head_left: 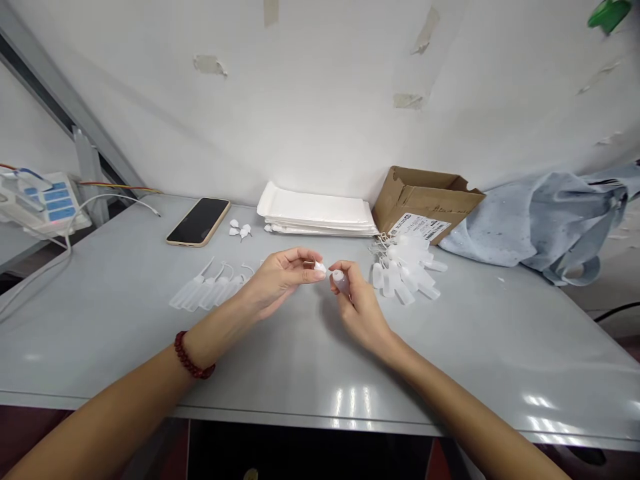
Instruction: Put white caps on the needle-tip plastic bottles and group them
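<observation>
Over the middle of the grey table, my left hand [285, 279] pinches a small white cap [320, 267] between thumb and fingertips. My right hand [361, 303] is wrapped round a translucent plastic squeeze bottle [341, 280], its neck tilted up toward the cap. Cap and bottle are close but apart. A heap of similar bottles [405, 270] lies just right of my right hand. Left of my left hand, several bottles with thin tips [207, 290] lie in a row, partly hidden by that hand. A few loose white caps [240, 230] sit farther back.
A phone [199, 221] lies at the back left, near a white cable [70, 230] and a power strip [53, 200]. White flat packets [317, 208] are stacked against the wall. Right of them stand an open cardboard box [425, 200] and a light blue cloth bag [530, 213].
</observation>
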`<action>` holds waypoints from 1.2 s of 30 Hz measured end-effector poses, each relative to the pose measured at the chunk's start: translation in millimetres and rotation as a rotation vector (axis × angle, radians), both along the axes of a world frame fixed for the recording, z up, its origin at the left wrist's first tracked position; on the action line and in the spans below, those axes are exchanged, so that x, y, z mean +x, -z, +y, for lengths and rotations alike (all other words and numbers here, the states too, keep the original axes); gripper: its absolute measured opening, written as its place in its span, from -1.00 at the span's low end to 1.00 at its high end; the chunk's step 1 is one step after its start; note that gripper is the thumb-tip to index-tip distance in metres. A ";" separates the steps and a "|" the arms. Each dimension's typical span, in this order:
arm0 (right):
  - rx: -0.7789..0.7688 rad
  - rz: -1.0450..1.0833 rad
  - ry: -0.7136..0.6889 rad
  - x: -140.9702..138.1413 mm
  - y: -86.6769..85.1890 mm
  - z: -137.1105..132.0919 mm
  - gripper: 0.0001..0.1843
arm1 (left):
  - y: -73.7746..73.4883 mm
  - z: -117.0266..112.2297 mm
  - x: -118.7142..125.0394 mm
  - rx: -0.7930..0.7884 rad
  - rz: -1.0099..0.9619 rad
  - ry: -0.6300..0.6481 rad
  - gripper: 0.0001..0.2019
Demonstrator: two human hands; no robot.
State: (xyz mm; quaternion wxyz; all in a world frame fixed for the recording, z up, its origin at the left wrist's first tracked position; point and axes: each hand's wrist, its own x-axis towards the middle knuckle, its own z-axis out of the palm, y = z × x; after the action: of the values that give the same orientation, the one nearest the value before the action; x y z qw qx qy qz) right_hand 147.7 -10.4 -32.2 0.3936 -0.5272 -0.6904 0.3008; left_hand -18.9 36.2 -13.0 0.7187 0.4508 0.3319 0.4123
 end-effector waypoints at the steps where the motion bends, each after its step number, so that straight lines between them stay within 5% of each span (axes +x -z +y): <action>1: 0.017 -0.019 -0.008 -0.9 -0.2 -0.3 -0.61 | 0.3 -0.2 0.0 0.009 0.001 -0.007 -0.76; 8: 0.109 -0.148 -0.057 -2.0 6.2 1.5 -0.57 | 1.0 -5.1 1.2 0.238 0.216 -0.001 -0.79; 13: 0.286 -0.481 -0.077 1.6 12.5 5.0 -0.52 | 2.5 -4.4 1.8 0.464 0.401 -0.032 -0.87; 18: 0.462 -0.653 -0.075 3.4 12.3 6.9 -0.52 | -1.8 -3.3 -1.4 0.335 0.469 -0.025 -0.78; 26: 0.600 -0.612 -0.144 7.4 -0.6 5.1 -0.54 | -10.7 2.0 -12.7 0.213 0.571 -0.030 -0.80; 32: 0.455 -0.491 -0.194 11.6 5.1 8.1 -0.61 | -9.9 3.2 -13.7 0.251 0.532 -0.006 -0.79; 36: 0.152 -0.206 -0.194 9.3 2.6 7.0 -0.76 | -11.6 1.7 -12.9 0.368 0.512 0.008 -0.83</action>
State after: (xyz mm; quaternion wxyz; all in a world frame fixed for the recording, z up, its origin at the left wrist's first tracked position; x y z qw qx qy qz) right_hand 157.0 -3.4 -34.8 0.3287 -0.4547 -0.7955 0.2287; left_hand -31.8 37.9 -1.4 0.5197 0.6638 0.4200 0.3359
